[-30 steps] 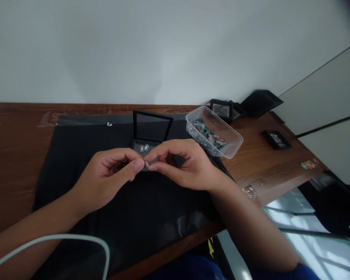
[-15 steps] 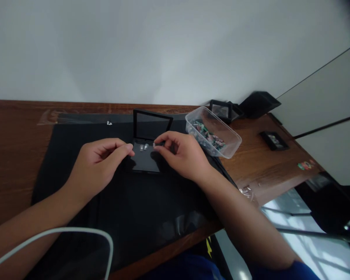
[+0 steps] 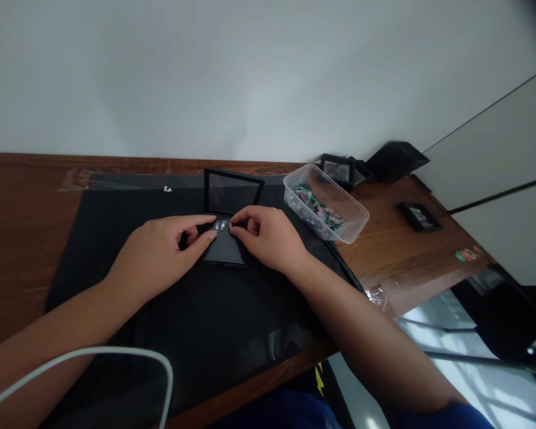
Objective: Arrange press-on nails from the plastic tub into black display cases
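Observation:
An opened black display case lies on the black mat, its framed clear lid standing up at the back. On the base's film, near the hinge, sit small shiny clear pieces side by side; their exact kind is too small to tell. My left hand has thumb and index fingertip closed about the leftmost piece. From the other side, my right hand pinches a small pale piece beside the others, mostly covered by the fingertips.
To the right stands a clear plastic tub of small coloured packets. Behind it are black frames and a dark box. Another filled black case lies farther right. A white scrap is on the mat; a white cable crosses in front.
My right hand has moved left with its small piece, up to the others. The left hand has shifted right, its thumb and index finger now around the leftmost piece.

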### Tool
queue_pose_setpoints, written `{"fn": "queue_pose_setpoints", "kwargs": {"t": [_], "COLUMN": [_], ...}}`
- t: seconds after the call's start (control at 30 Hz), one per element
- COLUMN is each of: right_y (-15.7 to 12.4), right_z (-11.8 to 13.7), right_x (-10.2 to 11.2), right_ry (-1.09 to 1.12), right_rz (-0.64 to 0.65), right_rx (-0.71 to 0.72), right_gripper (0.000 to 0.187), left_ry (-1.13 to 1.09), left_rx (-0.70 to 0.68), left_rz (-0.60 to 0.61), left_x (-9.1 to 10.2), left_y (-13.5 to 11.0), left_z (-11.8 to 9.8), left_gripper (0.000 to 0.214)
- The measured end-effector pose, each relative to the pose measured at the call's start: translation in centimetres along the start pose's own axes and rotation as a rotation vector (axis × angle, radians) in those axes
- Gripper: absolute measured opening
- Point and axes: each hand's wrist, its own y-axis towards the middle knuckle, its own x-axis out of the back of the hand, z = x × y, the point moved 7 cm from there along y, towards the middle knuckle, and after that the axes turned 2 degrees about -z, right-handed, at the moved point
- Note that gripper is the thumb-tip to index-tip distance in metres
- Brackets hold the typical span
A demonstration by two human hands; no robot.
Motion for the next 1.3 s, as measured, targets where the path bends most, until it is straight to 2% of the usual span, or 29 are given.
{"fn": "queue_pose_setpoints", "kwargs": {"t": [0.37,0.5,0.57,0.67,0.8,0.87,0.93,1.07,1.23,1.3], "right_y": [0.0,-0.5,-0.9,-1.9,-3.4,-3.4,-2.5,-1.3,-0.5,-0.6], "right_z": [-0.2,-0.1,0.4,0.5,-1.3,-3.3,-5.6,-9.0,-10.2,-10.4], "right_x": [0.0,0.9,2.5,6.4,13.1,15.4,16.2,15.8,13.7,13.3], "right_ry": [0.083,0.153,0.203,0.218,0.039,-0.081,-0.153,-0.201,-0.326,-0.377], "right_rz": [0.027,-0.019,-0.134,-0.416,-0.869,-0.949,-0.834,-0.591,-0.35,-0.298], "right_rx": [-0.015,0.066,0.155,0.216,0.131,0.01,-0.12,-0.308,-0.467,-0.522], "right_gripper": [0.014,0.016,0.013,0.012,0.014,0.017,0.016,0.023,0.026,0.024], "left_ry": [0.021,0.037,0.038,0.03,0.04,0.055,0.067,0.074,0.064,0.06], "left_rx": [-0.025,-0.042,-0.046,-0.054,-0.072,-0.073,-0.066,-0.045,-0.046,-0.053], "left_rz": [0.001,0.004,-0.002,-0.015,-0.033,-0.035,-0.037,-0.047,-0.019,-0.011], "left_x": [-0.3,-0.2,-0.2,-0.3,-0.3,-0.3,-0.4,-0.3,-0.4,-0.5], "left_y": [0.3,0.3,0.2,0.2,0.1,0.2,0.2,0.2,0.0,0.0], "left_z": [0.2,0.2,0.3,0.5,0.7,0.8,0.9,1.2,1.4,1.4], "left_gripper": [0.055,0.053,0.051,0.049,0.048,0.049,0.053,0.064,0.064,0.064]}}
